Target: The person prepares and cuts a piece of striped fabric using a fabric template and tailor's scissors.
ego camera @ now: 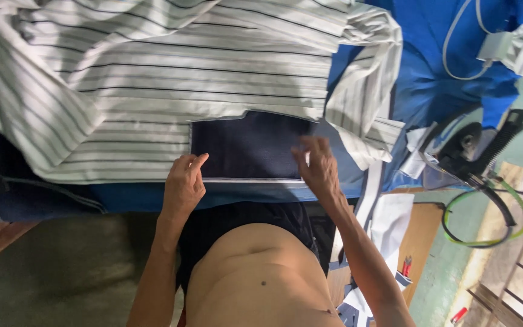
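Note:
A white shirt with thin dark stripes (pixel 152 79) lies spread over a blue-covered table (pixel 431 85). A dark navy rectangular panel (pixel 246 145) with a pale edge lies at the shirt's near hem. My left hand (pixel 183 181) rests at the panel's lower left corner, fingers curled against the striped cloth there. My right hand (pixel 317 166) hovers at the panel's right side with its fingers spread, holding nothing.
A black clothes iron (pixel 467 151) with a green-and-black cord (pixel 485 224) stands at the right of the table. A white cable and folded cloth (pixel 503 48) lie at the far right. Paper pieces (pixel 388 224) and a small red-handled tool (pixel 405 265) sit lower right.

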